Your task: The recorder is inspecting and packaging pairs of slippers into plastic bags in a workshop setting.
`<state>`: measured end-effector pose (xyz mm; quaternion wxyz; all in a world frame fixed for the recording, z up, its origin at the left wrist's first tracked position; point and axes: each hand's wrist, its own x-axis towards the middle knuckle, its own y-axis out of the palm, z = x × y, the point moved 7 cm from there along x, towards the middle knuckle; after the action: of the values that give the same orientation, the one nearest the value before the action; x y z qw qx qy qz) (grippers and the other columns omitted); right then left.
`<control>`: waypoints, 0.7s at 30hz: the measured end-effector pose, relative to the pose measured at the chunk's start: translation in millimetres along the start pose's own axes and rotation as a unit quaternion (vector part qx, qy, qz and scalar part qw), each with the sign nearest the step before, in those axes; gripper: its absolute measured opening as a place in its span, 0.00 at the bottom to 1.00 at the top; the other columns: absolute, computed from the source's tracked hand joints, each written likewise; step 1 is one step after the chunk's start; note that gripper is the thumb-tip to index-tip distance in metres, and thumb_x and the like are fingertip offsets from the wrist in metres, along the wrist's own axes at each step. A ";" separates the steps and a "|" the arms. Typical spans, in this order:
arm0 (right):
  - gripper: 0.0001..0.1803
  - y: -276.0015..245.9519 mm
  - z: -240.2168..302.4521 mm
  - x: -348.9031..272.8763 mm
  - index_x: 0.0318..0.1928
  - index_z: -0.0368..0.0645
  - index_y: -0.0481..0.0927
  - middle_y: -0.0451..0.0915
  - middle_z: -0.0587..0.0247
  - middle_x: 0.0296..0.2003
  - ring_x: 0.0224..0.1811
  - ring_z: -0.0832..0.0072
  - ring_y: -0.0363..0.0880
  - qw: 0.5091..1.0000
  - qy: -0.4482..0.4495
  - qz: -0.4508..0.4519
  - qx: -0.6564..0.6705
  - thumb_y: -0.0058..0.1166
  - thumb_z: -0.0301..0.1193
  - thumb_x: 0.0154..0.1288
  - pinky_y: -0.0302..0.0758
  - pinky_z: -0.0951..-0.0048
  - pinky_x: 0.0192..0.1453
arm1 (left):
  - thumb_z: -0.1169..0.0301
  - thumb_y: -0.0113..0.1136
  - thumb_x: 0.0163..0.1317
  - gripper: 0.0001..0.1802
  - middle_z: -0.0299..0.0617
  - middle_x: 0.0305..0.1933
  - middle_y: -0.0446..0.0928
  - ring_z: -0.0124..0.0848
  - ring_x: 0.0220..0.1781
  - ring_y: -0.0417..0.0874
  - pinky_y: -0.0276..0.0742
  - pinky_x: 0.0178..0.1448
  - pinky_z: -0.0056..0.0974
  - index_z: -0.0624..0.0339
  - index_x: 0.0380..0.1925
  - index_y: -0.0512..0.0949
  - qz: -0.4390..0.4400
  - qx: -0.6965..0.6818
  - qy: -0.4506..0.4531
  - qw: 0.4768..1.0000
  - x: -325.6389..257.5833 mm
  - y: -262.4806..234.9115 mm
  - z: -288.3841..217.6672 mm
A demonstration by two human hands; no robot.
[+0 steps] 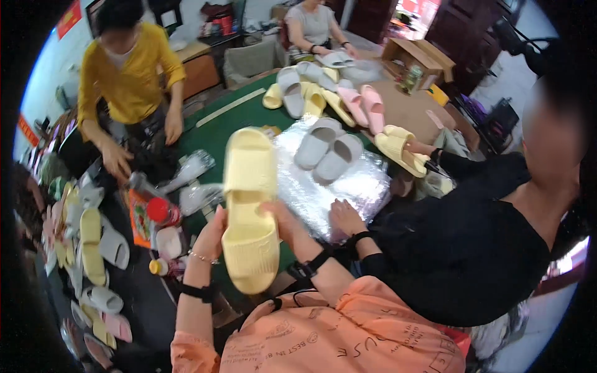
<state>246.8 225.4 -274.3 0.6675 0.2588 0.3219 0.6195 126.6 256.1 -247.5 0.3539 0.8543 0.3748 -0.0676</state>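
Fingers (219,219) of the left hand (212,237) and right hand (285,221), partly hidden, curl half-closed on opposite sides of yellow slippers (250,252) at the green table (208,135), where an even, light grip should best keep them aligned.

1. A pale, bluish-white wall (45,78) curves along the left side, with a red rectangular sheet (69,21) high on it.
2. Dark reddish-brown panelled wooden door (443,40) at the upper right, beside a brightly lit doorway (413,22) showing pink and red tones.
3. A whitish wall (528,65) continues to the right of that door.
4. A large table with a green top (210,140) fills the middle; a dark-topped table (148,283) stands at the left.
5. Behind the green top are an orange-brown wooden cabinet (200,77) and a grey cloth-draped seat (252,63).
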 end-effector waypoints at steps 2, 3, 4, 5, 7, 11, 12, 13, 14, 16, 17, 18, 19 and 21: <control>0.24 6.9 25.0 -11.6 0.51 0.34 0.62 0.72 0.57 0.42 0.42 0.72 0.73 0.993 -0.099 -0.049 0.040 0.49 0.29 0.54 0.73 0.71 0.43 | 0.59 0.35 0.64 0.23 0.42 0.41 0.74 0.32 0.45 0.73 0.66 0.52 0.34 0.67 0.45 0.69 -0.030 -0.088 0.041 0.995 10.6 -40.6 22.1; 0.24 15.3 33.1 -13.8 0.51 0.35 0.61 0.72 0.58 0.42 0.43 0.72 0.73 0.987 -0.143 -0.057 0.039 0.49 0.29 0.54 0.72 0.71 0.45 | 0.60 0.35 0.64 0.22 0.43 0.41 0.74 0.33 0.44 0.73 0.66 0.51 0.34 0.67 0.44 0.69 -0.135 0.022 0.101 0.985 10.4 -78.6 33.5; 0.24 15.7 41.8 -16.7 0.52 0.36 0.61 0.71 0.58 0.42 0.43 0.72 0.72 0.978 -0.192 -0.071 0.035 0.50 0.29 0.54 0.71 0.71 0.46 | 0.61 0.35 0.63 0.21 0.43 0.40 0.74 0.34 0.44 0.73 0.66 0.50 0.33 0.68 0.42 0.70 -0.230 0.130 0.153 0.952 2.6 -102.6 40.4; 0.24 10.4 45.0 -19.8 0.52 0.36 0.61 0.71 0.58 0.42 0.43 0.72 0.72 0.976 -0.200 -0.078 0.027 0.50 0.29 0.54 0.71 0.71 0.46 | 0.63 0.37 0.61 0.19 0.44 0.38 0.75 0.33 0.42 0.74 0.67 0.47 0.33 0.67 0.37 0.73 -0.216 0.188 0.085 0.954 -1.7 -100.5 61.9; 0.25 11.7 35.8 -25.5 0.52 0.36 0.60 0.71 0.59 0.42 0.44 0.73 0.71 0.956 -0.205 -0.152 -0.147 0.51 0.27 0.54 0.70 0.72 0.47 | 0.62 0.42 0.58 0.15 0.43 0.31 0.75 0.30 0.28 0.75 0.71 0.32 0.34 0.60 0.32 0.75 -0.190 0.089 -0.084 0.974 -20.8 -123.3 125.3; 0.25 -2.8 12.0 -25.0 0.50 0.37 0.62 0.69 0.60 0.44 0.44 0.75 0.68 0.926 -0.260 -0.211 -0.175 0.54 0.28 0.51 0.66 0.74 0.49 | 0.67 0.44 0.58 0.18 0.46 0.37 0.75 0.38 0.33 0.77 0.73 0.38 0.39 0.60 0.48 0.65 -0.123 -0.071 -0.151 0.978 -59.3 -93.6 165.5; 0.27 -3.4 10.1 -25.7 0.51 0.37 0.60 0.68 0.61 0.43 0.45 0.75 0.67 0.930 -0.270 -0.207 -0.141 0.53 0.29 0.51 0.65 0.74 0.50 | 0.67 0.44 0.58 0.18 0.46 0.37 0.75 0.38 0.33 0.77 0.73 0.38 0.39 0.60 0.48 0.65 -0.114 -0.070 -0.154 0.979 -59.6 -83.2 165.0; 0.28 -4.6 10.5 -27.0 0.52 0.37 0.58 0.68 0.62 0.43 0.46 0.76 0.66 0.932 -0.266 -0.210 -0.126 0.53 0.28 0.51 0.65 0.74 0.50 | 0.63 0.45 0.58 0.22 0.49 0.45 0.70 0.40 0.40 0.74 0.71 0.44 0.44 0.58 0.52 0.61 -0.039 -0.015 -0.154 0.987 -61.0 -65.8 162.3; 0.29 -6.6 8.8 -28.3 0.53 0.38 0.57 0.67 0.62 0.43 0.46 0.76 0.66 0.934 -0.262 -0.215 -0.109 0.53 0.28 0.51 0.64 0.74 0.50 | 0.59 0.47 0.58 0.27 0.52 0.52 0.65 0.42 0.47 0.71 0.68 0.49 0.48 0.56 0.56 0.56 0.035 0.042 -0.154 0.987 -67.6 -42.5 154.0; 0.30 -7.9 6.1 -32.5 0.53 0.38 0.56 0.66 0.61 0.44 0.47 0.75 0.65 0.933 -0.253 -0.218 -0.133 0.53 0.28 0.51 0.64 0.74 0.51 | 0.54 0.46 0.59 0.33 0.48 0.57 0.59 0.43 0.54 0.65 0.59 0.57 0.49 0.53 0.59 0.49 0.054 0.042 -0.119 0.991 -63.5 -13.9 140.0; 0.30 -5.1 1.2 -31.8 0.53 0.38 0.55 0.65 0.61 0.45 0.48 0.75 0.64 0.933 -0.242 -0.218 -0.155 0.53 0.28 0.51 0.63 0.74 0.52 | 0.51 0.45 0.58 0.34 0.45 0.58 0.58 0.42 0.56 0.62 0.56 0.59 0.49 0.53 0.59 0.49 0.012 -0.077 -0.040 0.996 -57.8 -16.0 128.4; 0.30 -0.4 -3.6 -30.1 0.53 0.38 0.55 0.65 0.61 0.45 0.48 0.75 0.64 0.936 -0.237 -0.211 -0.153 0.53 0.28 0.51 0.63 0.74 0.52 | 0.49 0.44 0.58 0.34 0.43 0.59 0.57 0.40 0.58 0.60 0.53 0.61 0.48 0.53 0.59 0.50 -0.031 -0.194 0.043 0.979 -52.6 -22.1 116.0; 0.31 3.8 -5.5 -32.2 0.53 0.38 0.54 0.64 0.60 0.46 0.48 0.75 0.64 0.923 -0.267 -0.227 -0.157 0.54 0.29 0.51 0.63 0.74 0.52 | 0.48 0.43 0.58 0.33 0.42 0.57 0.60 0.37 0.58 0.61 0.54 0.62 0.46 0.56 0.57 0.54 -0.112 -0.247 0.101 0.957 -48.9 -36.0 106.1; 0.33 8.8 -8.1 -34.8 0.54 0.38 0.53 0.62 0.59 0.48 0.49 0.75 0.63 0.916 -0.293 -0.229 -0.151 0.55 0.29 0.50 0.63 0.73 0.53 | 0.49 0.42 0.59 0.30 0.43 0.55 0.62 0.37 0.57 0.62 0.56 0.62 0.44 0.59 0.54 0.59 -0.097 -0.293 0.146 0.940 -42.7 -32.8 88.4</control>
<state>233.9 191.3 -269.3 0.8865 0.2438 0.0647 0.3878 87.0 188.2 -314.9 0.5216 0.6727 0.5067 0.1367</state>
